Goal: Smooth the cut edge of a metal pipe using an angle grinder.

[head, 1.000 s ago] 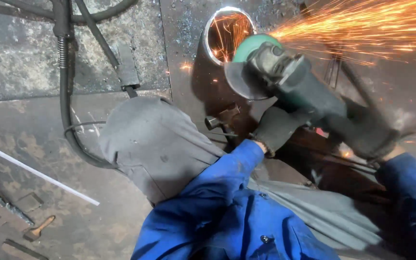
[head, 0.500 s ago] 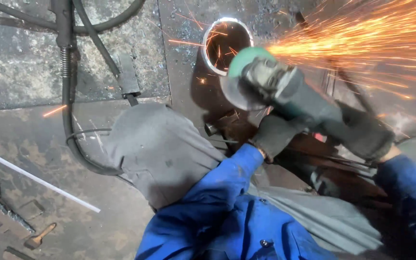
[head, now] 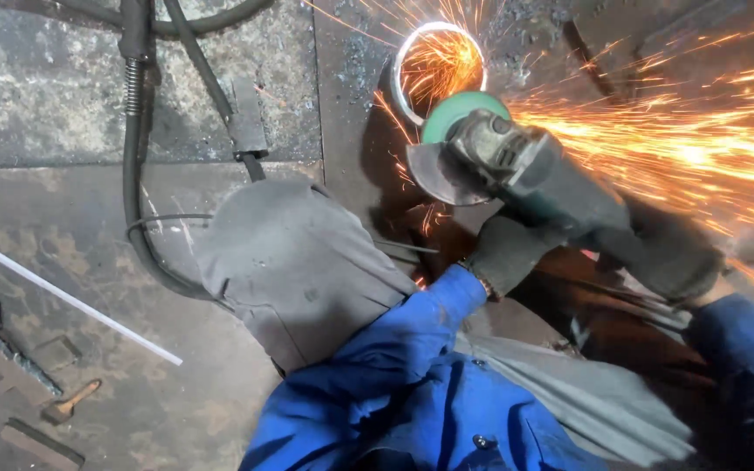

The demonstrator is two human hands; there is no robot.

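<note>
Sparks (head: 682, 148) stream away to the right of the angle grinder (head: 517, 170), whose green disc and grey guard sit against the lower edge of a round steel ring (head: 438, 65) on the dark metal plate (head: 351, 131). More sparks scatter inside and above that ring.

Just below the grinder's head, the left hand (head: 503, 253), in a dark work glove, is curled around the tool from beneath, fingers closed on it. Toward the grinder's rear end, the right hand (head: 669, 249), also gloved, wraps fully around the body, with no gap showing in its grasp. Blue sleeves (head: 394, 349) run back from both wrists.

Left of the grinder lies a grey cloth-covered knee (head: 294, 266). Beyond it, farther left, a black hose (head: 133, 131) loops down over the floor, and a thin white rod (head: 63, 296) lies slantwise. A small hammer (head: 67, 403) rests on the floor well to the lower left of the grinder, among scraps of metal.
</note>
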